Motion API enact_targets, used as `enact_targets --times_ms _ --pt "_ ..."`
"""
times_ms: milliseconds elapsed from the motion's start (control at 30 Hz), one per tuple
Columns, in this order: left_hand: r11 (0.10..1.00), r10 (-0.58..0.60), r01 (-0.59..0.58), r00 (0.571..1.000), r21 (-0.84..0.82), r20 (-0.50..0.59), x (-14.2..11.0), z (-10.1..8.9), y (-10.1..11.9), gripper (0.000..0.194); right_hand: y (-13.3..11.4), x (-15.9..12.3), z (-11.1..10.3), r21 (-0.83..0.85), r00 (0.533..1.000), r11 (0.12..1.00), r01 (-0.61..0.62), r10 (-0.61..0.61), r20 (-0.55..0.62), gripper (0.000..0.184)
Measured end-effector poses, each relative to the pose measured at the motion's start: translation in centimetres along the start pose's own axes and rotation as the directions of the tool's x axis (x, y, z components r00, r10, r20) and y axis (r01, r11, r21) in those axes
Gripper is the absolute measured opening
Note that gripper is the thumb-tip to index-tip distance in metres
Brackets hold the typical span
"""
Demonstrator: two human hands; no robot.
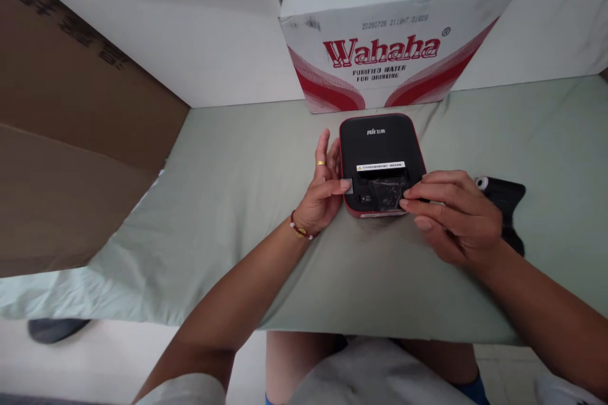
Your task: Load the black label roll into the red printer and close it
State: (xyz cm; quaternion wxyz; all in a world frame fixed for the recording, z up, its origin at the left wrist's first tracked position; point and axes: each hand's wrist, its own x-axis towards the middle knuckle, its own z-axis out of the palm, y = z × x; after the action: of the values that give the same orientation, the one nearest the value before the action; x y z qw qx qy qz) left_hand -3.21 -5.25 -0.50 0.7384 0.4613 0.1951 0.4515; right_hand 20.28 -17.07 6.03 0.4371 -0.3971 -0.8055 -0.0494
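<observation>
A black label printer [384,145] with a red edge and a white warning sticker lies on the green cloth. My left hand [325,187] grips its left side, the thumb on a grey square button [349,186] and the fingers along the edge. Out of the printer's front slot comes a piece of dark glossy film [388,193]. The fingertips of my right hand [451,212] pinch the right edge of this film. Partly hidden behind that hand is a black roll [501,190] with a white core, its loose end hanging toward me.
Behind the printer stands a white and red water carton [384,57], with white boxes [180,38] around it. A large brown cardboard box [80,139] takes up the left side. The green cloth [228,202] ends at a front edge above my lap.
</observation>
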Motion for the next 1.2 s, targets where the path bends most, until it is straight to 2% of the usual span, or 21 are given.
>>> enact_targets --times_ms 100,200,267,333,367,400,433,467,500,533,567,600,667,700,800,933,1000,1100,1200 --pt "1.000 -0.004 0.004 1.000 -0.007 0.001 0.3 -0.3 -0.2 0.117 0.2 0.3 0.1 -0.012 0.998 0.998 0.060 -0.060 -0.013 0.018" --pt "1.000 0.003 -0.003 1.000 0.003 0.007 0.4 -0.3 -0.4 0.115 0.1 1.0 -0.1 0.032 0.996 0.995 0.095 -0.094 -0.009 0.016" --pt "1.000 0.024 -0.024 1.000 0.013 0.010 0.4 -0.2 -0.6 0.109 0.1 2.0 -0.5 0.073 0.999 0.997 0.021 -0.023 0.036 0.017" --pt "0.998 0.055 -0.055 0.998 0.023 0.005 0.3 0.0 -0.8 0.103 0.2 3.7 -1.0 0.062 0.988 0.989 -0.138 0.132 0.083 0.024" --pt "0.998 0.065 -0.065 0.998 0.027 0.000 0.3 0.0 -0.9 0.101 0.3 4.8 -1.2 0.018 0.966 0.974 -0.226 0.222 0.131 0.026" --pt "0.997 0.070 -0.070 0.998 0.029 -0.006 0.3 0.1 -0.9 0.100 0.6 6.0 -1.2 -0.057 0.930 0.953 -0.299 0.304 0.205 0.028" --pt "0.997 0.072 -0.072 0.997 0.031 -0.011 0.3 0.2 -1.0 0.100 0.9 7.3 -1.2 -0.159 0.876 0.926 -0.344 0.377 0.302 0.028" --pt "0.997 0.072 -0.072 0.997 0.032 -0.019 0.3 0.2 -1.0 0.099 1.3 8.7 -1.0 -0.275 0.799 0.895 -0.351 0.440 0.410 0.028" --pt "0.997 0.074 -0.073 0.997 0.029 -0.032 0.2 0.3 -1.0 0.097 1.6 9.9 -0.7 -0.390 0.703 0.861 -0.326 0.497 0.509 0.028" --pt "0.997 0.073 -0.072 0.996 0.024 -0.049 0.2 0.3 -1.0 0.095 1.9 11.0 -0.2 -0.493 0.599 0.824 -0.278 0.550 0.582 0.030" --pt "0.997 0.070 -0.069 0.995 0.020 -0.066 0.2 0.3 -1.0 0.092 2.2 12.0 0.3 -0.567 0.513 0.793 -0.222 0.590 0.624 0.032" --pt "0.998 0.065 -0.064 0.995 0.017 -0.081 0.2 0.4 -1.0 0.089 2.4 12.8 0.9 -0.615 0.451 0.769 -0.173 0.618 0.644 0.034" --pt "0.998 0.055 -0.054 0.993 0.013 -0.103 0.2 0.4 -1.0 0.083 2.7 13.8 2.1 -0.663 0.388 0.740 -0.112 0.647 0.656 0.035" --pt "0.999 0.053 -0.052 0.992 0.010 -0.112 0.2 0.4 -1.0 0.081 2.8 14.0 2.6 -0.673 0.379 0.733 -0.097 0.653 0.656 0.032" --pt "0.999 0.054 -0.053 0.985 0.013 -0.165 0.3 0.4 -1.2 0.072 3.2 14.0 3.2 -0.671 0.395 0.737 -0.078 0.641 0.658 0.026" --pt "0.998 0.037 -0.025 0.967 0.049 -0.254 0.4 0.2 -1.7 0.062 3.8 13.6 2.9 -0.646 0.456 0.759 -0.076 0.603 0.655 0.025" --pt "0.998 0.035 -0.019 0.964 0.065 -0.264 0.6 0.1 -1.8 0.061 3.9 13.6 2.7 -0.614 0.469 0.786 -0.066 0.568 0.676 0.031" --pt "0.995 0.038 -0.012 0.965 0.099 -0.260 0.7 0.0 -1.8 0.057 3.7 13.9 2.9 -0.587 0.434 0.808 -0.049 0.546 0.716 0.041" --pt "0.994 0.034 -0.006 0.964 0.109 -0.263 0.8 0.1 -1.7 0.053 3.6 14.1 3.4 -0.614 0.405 0.787 -0.051 0.578 0.708 0.036"
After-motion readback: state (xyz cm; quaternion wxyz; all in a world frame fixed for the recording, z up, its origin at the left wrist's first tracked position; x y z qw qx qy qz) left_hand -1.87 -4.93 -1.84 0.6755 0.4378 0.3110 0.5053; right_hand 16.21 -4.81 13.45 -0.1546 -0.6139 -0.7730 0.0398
